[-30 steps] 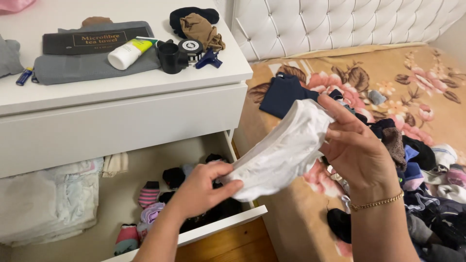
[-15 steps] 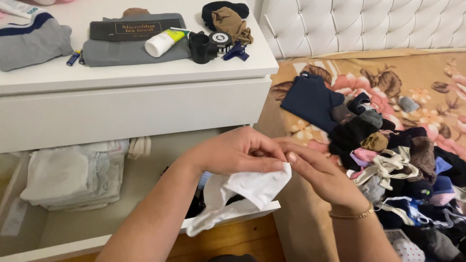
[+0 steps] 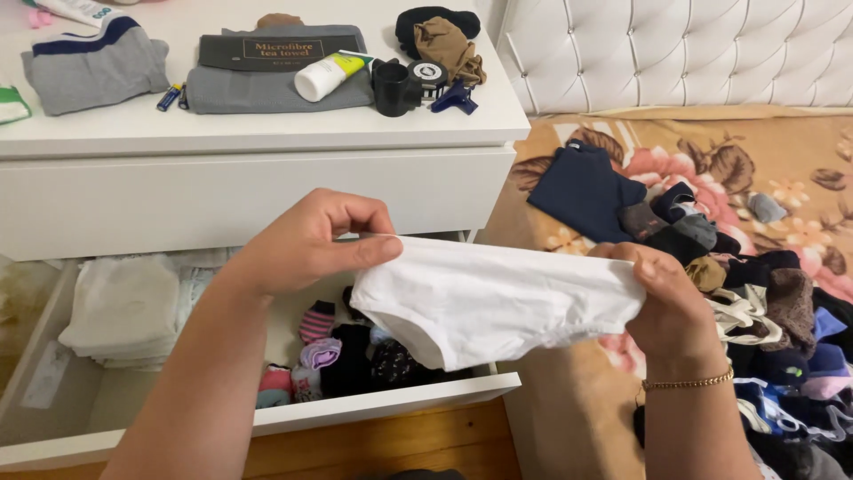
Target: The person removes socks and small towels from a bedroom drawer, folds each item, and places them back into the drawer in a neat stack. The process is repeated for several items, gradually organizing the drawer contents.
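Undies (image 3: 498, 298) now unfolded, stretched horiz. btwn left hand (image 3: 306, 240) & right hand (image 3: 666, 302).

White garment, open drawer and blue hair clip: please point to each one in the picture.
White garment (image 3: 498, 298), head view, middle of the stretched fabric.
Open drawer (image 3: 391, 407), head view, its white front edge.
Blue hair clip (image 3: 454, 100), head view, the clip's body on the dresser top.

Both forearms are bare, with a thin gold chain bracelet (image 3: 689, 383) on the right wrist.
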